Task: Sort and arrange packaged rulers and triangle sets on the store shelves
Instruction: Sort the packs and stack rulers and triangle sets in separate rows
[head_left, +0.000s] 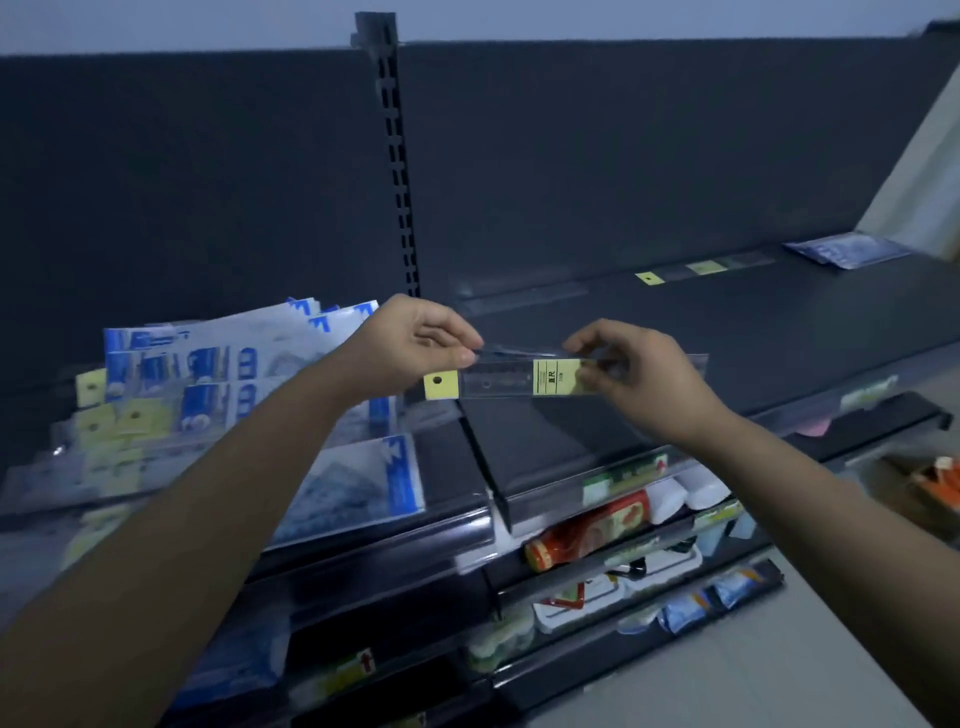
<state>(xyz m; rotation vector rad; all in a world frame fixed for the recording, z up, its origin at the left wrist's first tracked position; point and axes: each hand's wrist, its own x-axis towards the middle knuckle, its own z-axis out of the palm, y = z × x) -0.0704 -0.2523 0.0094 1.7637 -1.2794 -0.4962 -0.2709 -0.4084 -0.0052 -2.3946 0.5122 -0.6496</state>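
Observation:
A clear packaged ruler (506, 378) with yellow labels is held level over the dark right shelf (753, 332). My left hand (410, 343) pinches its top edge near the left end. My right hand (634, 374) pinches it at the middle yellow label. Another packaged ruler (696, 269) lies flat along the back of that shelf. A blue triangle-set pack (847, 249) lies at the shelf's far right. On the left shelf leans a pile of blue-and-white triangle-set packs (234, 358) and yellow-tagged ruler packs (111, 426).
A slotted upright post (397, 171) divides the two shelf bays. Lower shelves (613, 540) hold red, white and blue packaged goods. A box with orange items (930, 483) sits at the far right. Grey floor shows at the bottom right.

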